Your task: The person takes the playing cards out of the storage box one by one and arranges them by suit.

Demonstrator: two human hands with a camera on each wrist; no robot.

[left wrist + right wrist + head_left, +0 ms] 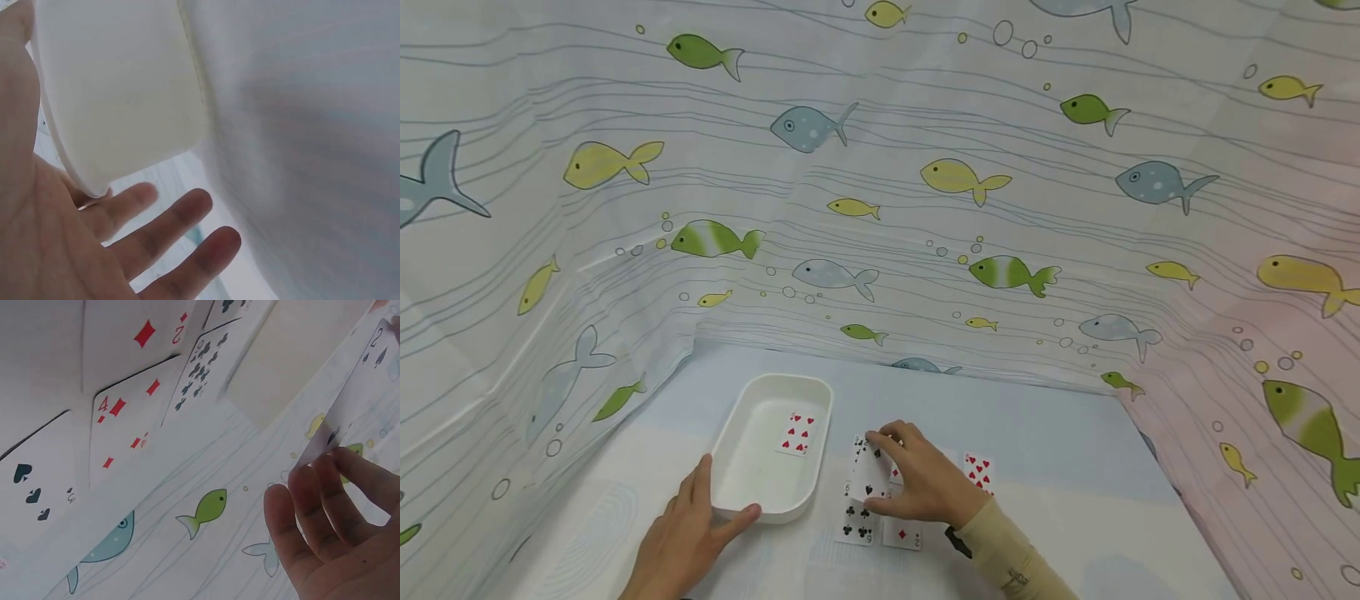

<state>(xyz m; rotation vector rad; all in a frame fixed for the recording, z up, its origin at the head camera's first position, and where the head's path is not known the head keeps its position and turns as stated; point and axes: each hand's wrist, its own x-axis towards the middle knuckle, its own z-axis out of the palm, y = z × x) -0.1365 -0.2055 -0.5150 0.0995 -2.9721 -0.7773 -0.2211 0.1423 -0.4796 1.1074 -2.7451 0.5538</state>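
Note:
My right hand (934,482) pinches a two of spades (871,478) by its edges between thumb and fingertips, raised above face-up cards. Beneath or beside it lie a black-suited card mostly covered, a clubs card (857,530) and a two of diamonds (902,534). The right wrist view also shows a four of diamonds (119,425) and a three of spades (32,487). My left hand (681,525) rests at the near left corner of a white tray (721,454), thumb on its near rim, the other fingers extended along its side. Inside the tray lies a six of hearts (797,434).
A hearts card (979,473) lies right of my right hand, partly hidden. The pale table (1045,433) is enclosed by a fish-printed curtain (887,242) at the back and both sides.

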